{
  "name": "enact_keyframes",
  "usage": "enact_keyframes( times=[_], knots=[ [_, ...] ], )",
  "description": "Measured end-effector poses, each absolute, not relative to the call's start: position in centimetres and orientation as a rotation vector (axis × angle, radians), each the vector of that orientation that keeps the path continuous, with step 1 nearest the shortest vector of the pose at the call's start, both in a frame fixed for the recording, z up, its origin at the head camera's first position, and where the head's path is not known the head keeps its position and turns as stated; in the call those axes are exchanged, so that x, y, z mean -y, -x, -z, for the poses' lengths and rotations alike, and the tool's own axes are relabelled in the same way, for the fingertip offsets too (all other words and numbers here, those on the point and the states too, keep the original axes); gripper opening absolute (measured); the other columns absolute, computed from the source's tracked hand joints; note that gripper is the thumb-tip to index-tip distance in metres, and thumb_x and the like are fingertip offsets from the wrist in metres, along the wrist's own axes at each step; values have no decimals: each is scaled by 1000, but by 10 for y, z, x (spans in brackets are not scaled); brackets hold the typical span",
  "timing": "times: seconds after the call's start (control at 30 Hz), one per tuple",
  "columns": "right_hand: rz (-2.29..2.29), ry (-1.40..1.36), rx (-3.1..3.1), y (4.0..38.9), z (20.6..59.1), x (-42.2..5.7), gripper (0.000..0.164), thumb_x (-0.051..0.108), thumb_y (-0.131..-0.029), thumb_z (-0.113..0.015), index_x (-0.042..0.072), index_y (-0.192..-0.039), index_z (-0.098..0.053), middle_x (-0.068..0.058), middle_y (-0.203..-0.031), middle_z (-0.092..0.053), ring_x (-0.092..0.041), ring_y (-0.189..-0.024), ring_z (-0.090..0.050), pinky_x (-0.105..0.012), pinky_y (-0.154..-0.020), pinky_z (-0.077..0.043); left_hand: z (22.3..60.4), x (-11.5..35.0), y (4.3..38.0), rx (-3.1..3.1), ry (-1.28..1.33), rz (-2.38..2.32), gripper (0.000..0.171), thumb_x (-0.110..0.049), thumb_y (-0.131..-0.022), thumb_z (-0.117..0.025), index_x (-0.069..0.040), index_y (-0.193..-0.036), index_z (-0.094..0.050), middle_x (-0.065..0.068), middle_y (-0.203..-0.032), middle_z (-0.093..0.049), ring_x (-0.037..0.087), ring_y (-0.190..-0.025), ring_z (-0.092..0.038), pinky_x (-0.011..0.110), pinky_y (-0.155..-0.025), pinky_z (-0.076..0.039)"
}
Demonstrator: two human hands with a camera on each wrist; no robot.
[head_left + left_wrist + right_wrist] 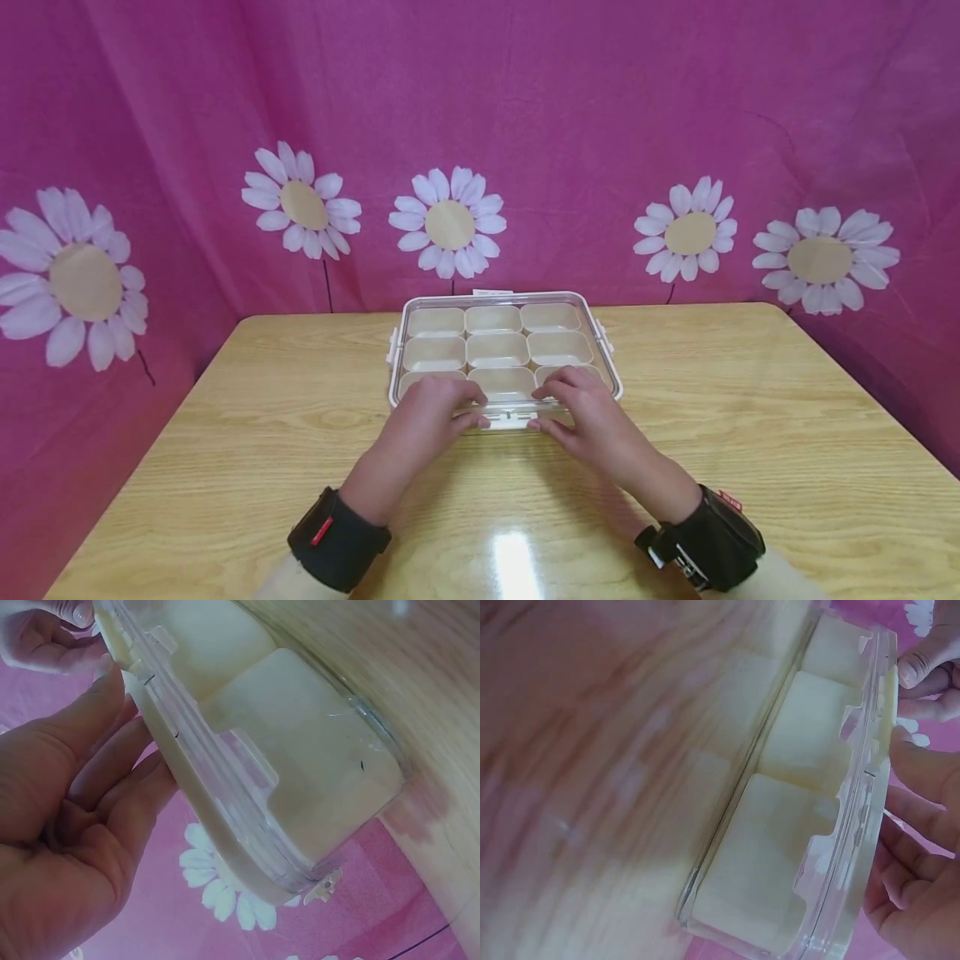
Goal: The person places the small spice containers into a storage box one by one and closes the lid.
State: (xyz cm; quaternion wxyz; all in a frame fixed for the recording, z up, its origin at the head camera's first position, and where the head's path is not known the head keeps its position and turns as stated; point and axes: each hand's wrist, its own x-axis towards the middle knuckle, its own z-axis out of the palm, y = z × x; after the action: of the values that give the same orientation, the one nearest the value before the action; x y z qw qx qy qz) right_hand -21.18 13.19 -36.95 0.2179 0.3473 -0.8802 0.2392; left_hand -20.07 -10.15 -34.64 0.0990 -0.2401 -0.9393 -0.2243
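Note:
A flat clear storage box with a white-rimmed transparent lid lies on the table, holding several cream cups in rows. On its front side is a white clasp. My left hand grips the front edge left of the clasp, thumb at the clasp's end and fingers over the lid rim. My right hand grips the same edge from the right, its thumb at the clasp's other end. In the left wrist view, the cream lid rim runs along my left fingers. Both wrists wear black bands.
White clasps also sit on the box's sides and back. The wood-grain table extends around it, with a light reflection near the front. A magenta curtain with white daisies hangs behind.

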Motion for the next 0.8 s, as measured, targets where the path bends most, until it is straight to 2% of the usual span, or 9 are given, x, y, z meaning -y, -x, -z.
enact_keyframes(
  times=[0.2,0.43,0.6,0.8],
  knots=[
    [-530,-957,2451,211,370,-130,33,12,-69,-94,2,-95,-76,-6,-94,-66,-25,-91,-59,-40,-83,-51,348,96,200,2819,647,574,32,-19,-76,-89,-7,-104,-80,4,-93,-75,19,-89,-70,32,-82,-57],
    [-467,-965,2426,213,370,-129,31,13,-69,-94,4,-92,-75,-4,-91,-64,-25,-89,-60,-40,-82,-51,348,94,200,2813,643,533,29,-16,-77,-88,-6,-103,-80,6,-91,-75,21,-87,-69,32,-81,-57],
    [-428,-968,2425,216,367,-127,30,14,-67,-95,7,-86,-73,-1,-85,-60,-22,-83,-57,-36,-73,-49,347,94,201,2784,688,481,25,-15,-76,-89,-6,-98,-80,6,-88,-74,22,-84,-68,33,-78,-56],
    [-378,-997,2464,217,360,-127,32,14,-64,-96,10,-81,-70,2,-81,-56,-19,-79,-57,-34,-71,-51,345,92,201,2818,685,455,25,-14,-76,-89,-6,-98,-80,6,-91,-75,24,-88,-69,34,-82,-56]
  ],
)
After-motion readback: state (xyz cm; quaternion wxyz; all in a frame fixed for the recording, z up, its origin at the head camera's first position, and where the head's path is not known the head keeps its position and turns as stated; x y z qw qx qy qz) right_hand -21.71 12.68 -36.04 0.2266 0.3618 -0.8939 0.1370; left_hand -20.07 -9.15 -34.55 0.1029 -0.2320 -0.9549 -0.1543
